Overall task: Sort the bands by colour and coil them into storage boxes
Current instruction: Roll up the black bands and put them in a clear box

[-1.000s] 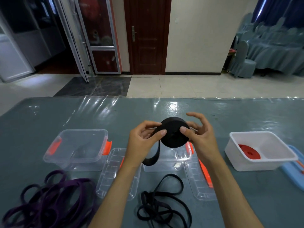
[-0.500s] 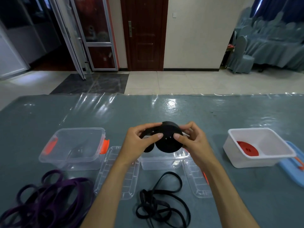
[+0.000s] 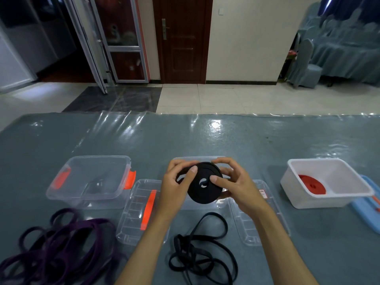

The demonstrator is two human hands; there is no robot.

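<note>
Black coil (image 3: 202,183) held in air over middle clear box (image 3: 200,202), both hands on it.
Risk: wound band likely springy; slack pinch could let it unspool before it sits in box.
Left hand (image 3: 174,186) curled round coil's left edge, thumb pressing face. Right hand (image 3: 236,185) curled round right edge, thumb on face.
Loose black bands (image 3: 200,251) on table (image 3: 205,138) below; purple bands (image 3: 57,245) to left; red coil (image 3: 311,184) lies in white box (image 3: 329,200).

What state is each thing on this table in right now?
Black coil: wound tight, held in both hands.
Left hand: grips coil.
Right hand: grips coil.
Loose black bands: tangled, uncoiled.
Purple bands: heaped, uncoiled.
Left clear box: open, lidless.
White box: open, holds red coil.
</note>
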